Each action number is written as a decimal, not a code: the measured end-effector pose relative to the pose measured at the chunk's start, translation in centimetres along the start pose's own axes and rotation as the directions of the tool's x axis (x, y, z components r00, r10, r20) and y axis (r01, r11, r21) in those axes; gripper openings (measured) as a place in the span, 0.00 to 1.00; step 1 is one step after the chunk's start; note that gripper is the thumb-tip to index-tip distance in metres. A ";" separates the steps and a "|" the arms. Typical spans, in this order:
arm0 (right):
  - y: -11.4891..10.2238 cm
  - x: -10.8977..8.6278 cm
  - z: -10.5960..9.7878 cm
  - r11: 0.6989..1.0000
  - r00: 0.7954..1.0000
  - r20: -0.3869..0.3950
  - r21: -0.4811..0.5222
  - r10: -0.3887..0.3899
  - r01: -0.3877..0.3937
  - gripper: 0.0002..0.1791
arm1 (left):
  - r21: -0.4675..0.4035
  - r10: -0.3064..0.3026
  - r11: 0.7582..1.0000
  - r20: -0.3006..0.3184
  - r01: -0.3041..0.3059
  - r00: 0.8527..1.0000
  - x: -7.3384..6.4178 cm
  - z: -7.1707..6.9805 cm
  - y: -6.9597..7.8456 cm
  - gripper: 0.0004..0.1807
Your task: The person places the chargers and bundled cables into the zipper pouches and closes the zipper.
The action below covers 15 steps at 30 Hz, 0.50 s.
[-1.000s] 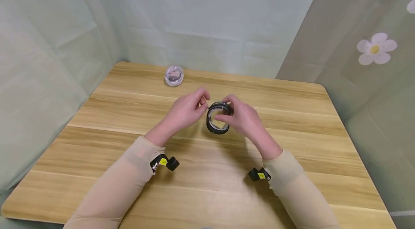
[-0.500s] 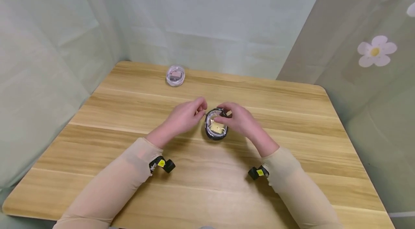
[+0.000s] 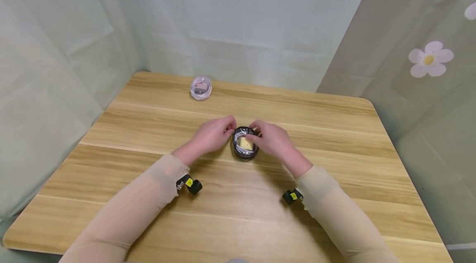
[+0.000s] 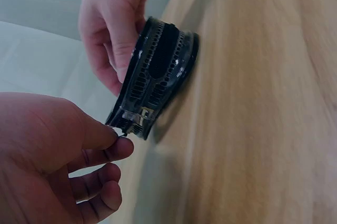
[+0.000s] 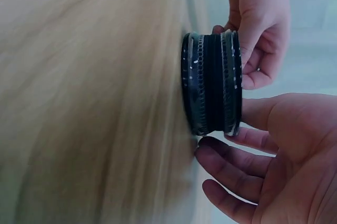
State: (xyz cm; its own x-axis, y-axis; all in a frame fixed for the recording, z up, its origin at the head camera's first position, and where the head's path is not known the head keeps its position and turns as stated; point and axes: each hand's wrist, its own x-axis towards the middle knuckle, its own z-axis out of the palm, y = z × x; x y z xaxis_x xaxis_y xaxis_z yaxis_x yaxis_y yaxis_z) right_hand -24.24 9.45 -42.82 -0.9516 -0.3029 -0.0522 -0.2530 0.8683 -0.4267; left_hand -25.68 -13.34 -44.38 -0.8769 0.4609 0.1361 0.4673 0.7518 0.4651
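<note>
A small round zip pouch (image 3: 244, 152) with a clear top and black edging is at mid-table; a coiled pale cable and a cream-coloured block show inside it. My left hand (image 3: 212, 135) pinches the small zipper pull (image 4: 122, 135) at the pouch's left side, beside the metallic slider. From the right, my right hand (image 3: 274, 141) grips the pouch by its rim, thumb over the top. In the right wrist view, the pouch's black side band (image 5: 213, 82) faces the camera, with thumb and fingers of the right hand (image 5: 295, 155) around its near end.
Another round clear pouch (image 3: 201, 88) with whitish edging lies near the table's back edge, left of centre. The wood-grain table (image 3: 334, 151) is bounded by hanging pale cloth (image 3: 238, 23) at the back and both sides.
The pouch has come down and slightly left, from tilted to lying flatter, with both hands moving along with it. The left hand keeps its pinch at the pouch's left side.
</note>
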 end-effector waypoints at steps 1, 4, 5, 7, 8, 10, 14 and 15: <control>0.0 0.0 0.1 1.000 1.000 0.000 -0.008 0.003 -0.003 0.26 | 0.004 0.000 1.000 0.003 0.000 1.000 0.1 0.1 -0.2 0.06; -0.1 0.1 0.2 0.999 1.000 -0.010 -0.033 -0.004 0.004 0.25 | 0.012 -0.006 1.000 0.007 0.006 1.000 0.3 0.4 -0.5 0.06; -0.1 0.0 0.2 0.999 1.000 -0.016 -0.042 -0.009 0.009 0.25 | 0.014 -0.007 1.000 0.007 0.006 1.000 0.3 0.5 -0.5 0.06; -0.1 -0.2 0.3 0.998 0.999 -0.031 -0.056 -0.024 0.022 0.25 | 0.017 -0.007 1.000 0.004 0.007 1.000 0.2 0.5 -0.5 0.06; -0.1 -0.3 0.3 0.997 0.998 -0.042 -0.064 -0.035 0.033 0.25 | 0.022 -0.004 1.000 0.001 0.004 1.000 0.1 0.5 -0.5 0.07; 0.0 -0.8 0.2 0.995 0.996 -0.070 -0.083 -0.061 0.055 0.25 | 0.035 0.000 0.999 -0.008 0.000 1.000 -0.1 0.5 -0.3 0.09; 0.5 -2.1 0.1 0.980 0.976 -0.148 -0.144 -0.158 0.137 0.27 | 0.085 0.020 0.996 -0.030 -0.017 0.999 -0.9 0.2 0.4 0.16; 0.7 -2.5 0.0 0.974 0.967 -0.168 -0.160 -0.190 0.163 0.28 | 0.103 0.030 0.994 -0.036 -0.026 0.999 -1.2 0.2 0.6 0.17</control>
State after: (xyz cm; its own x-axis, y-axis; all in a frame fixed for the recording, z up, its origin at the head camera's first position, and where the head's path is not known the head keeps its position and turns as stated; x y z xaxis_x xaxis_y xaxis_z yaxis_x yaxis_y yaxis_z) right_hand -22.03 10.77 -42.98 -0.9018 -0.3919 0.1822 -0.4296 0.8586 -0.2796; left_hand -24.37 -13.36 -44.43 -0.8660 0.4660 0.1814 0.4992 0.7839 0.3693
